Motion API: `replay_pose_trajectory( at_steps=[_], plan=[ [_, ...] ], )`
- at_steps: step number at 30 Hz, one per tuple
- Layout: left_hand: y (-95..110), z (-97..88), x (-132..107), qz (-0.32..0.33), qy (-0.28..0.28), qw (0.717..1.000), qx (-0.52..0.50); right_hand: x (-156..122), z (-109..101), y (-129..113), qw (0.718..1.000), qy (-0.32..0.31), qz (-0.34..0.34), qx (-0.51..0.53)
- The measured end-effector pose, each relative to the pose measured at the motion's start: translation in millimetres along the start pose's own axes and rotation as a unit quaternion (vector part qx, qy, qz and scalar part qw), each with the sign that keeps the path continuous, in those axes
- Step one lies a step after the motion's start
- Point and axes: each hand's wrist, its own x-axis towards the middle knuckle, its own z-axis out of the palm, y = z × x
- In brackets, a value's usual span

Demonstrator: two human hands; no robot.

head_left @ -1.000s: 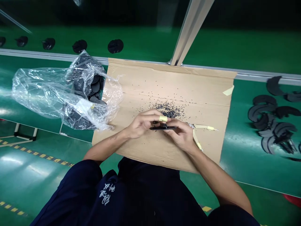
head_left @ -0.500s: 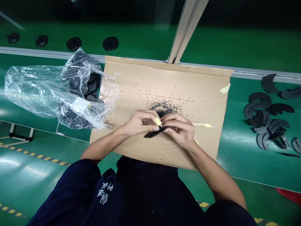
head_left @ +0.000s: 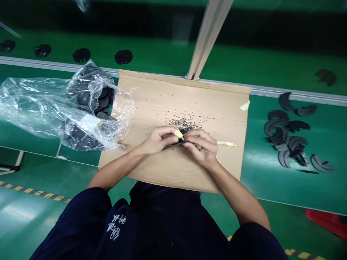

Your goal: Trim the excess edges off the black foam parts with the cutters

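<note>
Over the cardboard sheet (head_left: 162,169), my left hand (head_left: 159,139) and my right hand (head_left: 202,144) meet on a thin black piece (head_left: 173,145), seen nearly edge-on. Both hands are closed on it, thumbs on the near side. Yellow tape (head_left: 178,134) wraps a fingertip of my left hand. Just beyond the fingers lies a heap of tiny black bits (head_left: 185,124), thinning out over the cardboard. A slim pale tool with a pointed tip (head_left: 227,143) lies to the right of my right hand, partly hidden by it.
At left, a clear plastic bag (head_left: 40,97) holds dark rounded pieces (head_left: 103,103). Several curved black pieces (head_left: 294,142) are piled on the green table (head_left: 260,180) at right. A metal post (head_left: 208,39) rises behind the cardboard. Several black discs (head_left: 123,56) sit beyond the rail.
The black piece has turned from showing its fanned face to nearly edge-on between my hands. The whole view has shifted a little, so the pile on the right sits further left.
</note>
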Motion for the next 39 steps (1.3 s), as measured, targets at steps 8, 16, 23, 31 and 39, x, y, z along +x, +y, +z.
replay_pose_trajectory(
  at_steps=[8,16,23,31,39],
  plan=[
    [-11,7.6,-4,0.014,0.082,0.994,0.068,-13,-55,-13,0.96,-0.141,0.085,-0.225],
    [-12,11.4,-3,0.05,0.089,0.99,0.102,-60,-106,-19,0.887,-0.185,0.16,-0.393],
    [-16,13.8,-3,0.116,0.061,0.989,0.066,-20,-73,-36,0.959,-0.164,0.074,-0.219],
    [-12,11.0,-4,0.121,0.058,0.99,0.044,-10,-63,-30,0.963,-0.168,0.02,-0.209],
    [-12,8.5,-4,0.123,0.057,0.989,0.056,-8,-62,-30,0.958,-0.166,-0.006,-0.234]
  ],
)
